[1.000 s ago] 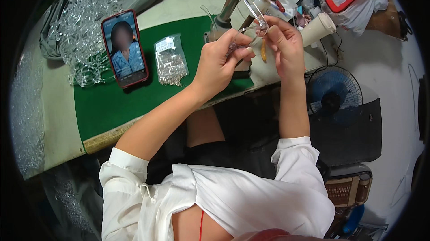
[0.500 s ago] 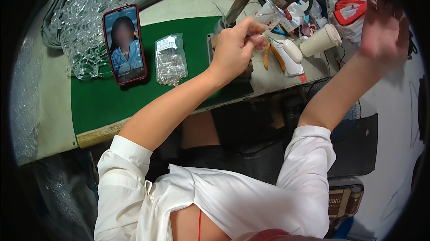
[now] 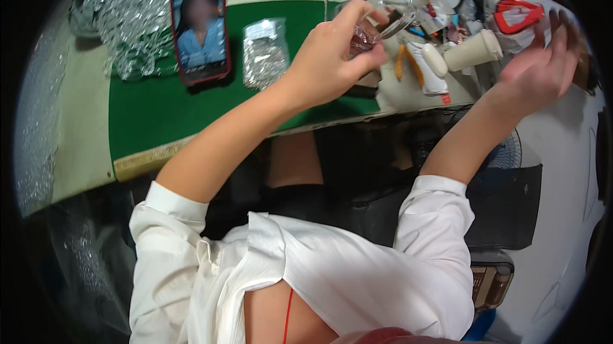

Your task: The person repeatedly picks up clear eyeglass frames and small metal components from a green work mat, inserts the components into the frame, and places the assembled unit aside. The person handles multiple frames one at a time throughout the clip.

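My left hand (image 3: 335,56) is closed over the right end of the green mat (image 3: 147,120). Pinched in its fingers is a clear plastic eyeglass frame (image 3: 403,19), its curved end sticking out to the right. Farther right, my right hand (image 3: 539,72) is raised beside a dark lever-like bar. Motion smears its fingers, so whether they grip the bar cannot be told. Left of my left hand, a clear bag of small silvery metal parts (image 3: 265,60) lies on the mat. Next to it is a phone in a red case (image 3: 201,31), its screen lit.
Clear plastic frames (image 3: 137,15) are heaped at the far left. Right of my left hand lie orange-handled pliers (image 3: 400,63), a white oval object (image 3: 435,60) and a cream cup (image 3: 474,51). Behind them are a red-and-white bag (image 3: 516,15) and clutter. A fan (image 3: 507,149) stands below the table.
The view has shifted, and things on the table sit higher in it. My right hand has come down and turned. The clear frame in my left hand shows more fully.
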Action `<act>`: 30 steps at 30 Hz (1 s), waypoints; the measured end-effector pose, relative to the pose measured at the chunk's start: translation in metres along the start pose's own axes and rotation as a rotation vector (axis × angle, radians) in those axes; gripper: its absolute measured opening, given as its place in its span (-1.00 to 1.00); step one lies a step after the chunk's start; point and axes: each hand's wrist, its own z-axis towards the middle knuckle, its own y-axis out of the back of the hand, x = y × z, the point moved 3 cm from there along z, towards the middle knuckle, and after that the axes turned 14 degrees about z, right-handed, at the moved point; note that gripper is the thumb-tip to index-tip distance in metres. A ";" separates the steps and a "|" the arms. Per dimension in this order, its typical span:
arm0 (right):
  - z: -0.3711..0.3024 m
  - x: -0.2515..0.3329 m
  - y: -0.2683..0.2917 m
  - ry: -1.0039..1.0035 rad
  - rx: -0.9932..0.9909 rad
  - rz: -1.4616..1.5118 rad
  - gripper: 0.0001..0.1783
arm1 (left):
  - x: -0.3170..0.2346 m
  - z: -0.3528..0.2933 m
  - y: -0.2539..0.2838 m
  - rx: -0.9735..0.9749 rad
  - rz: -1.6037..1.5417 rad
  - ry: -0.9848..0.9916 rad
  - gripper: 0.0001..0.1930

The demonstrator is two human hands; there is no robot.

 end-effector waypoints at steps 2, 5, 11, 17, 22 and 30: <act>-0.072 -0.011 0.013 -0.230 0.004 0.053 -0.73 | -0.010 -0.034 0.024 -0.001 -0.194 -0.045 -0.53; -0.195 -0.001 -0.018 -0.803 0.776 -0.077 -0.75 | -0.036 -0.084 0.093 0.147 0.222 -0.034 -0.44; -0.266 -0.001 -0.033 -0.787 0.897 -0.248 -0.85 | -0.049 -0.167 0.212 -0.719 0.820 -0.099 -0.57; -0.268 -0.007 -0.038 -0.819 0.900 -0.317 -0.93 | -0.018 -0.208 0.232 -0.290 0.008 0.117 -0.62; -0.272 -0.006 -0.042 -0.802 0.902 -0.376 -0.95 | -0.039 -0.190 0.174 -0.301 -0.159 0.151 -0.52; -0.275 0.001 -0.046 -0.781 0.908 -0.461 -0.99 | -0.042 -0.178 0.154 -0.268 0.138 0.256 -0.12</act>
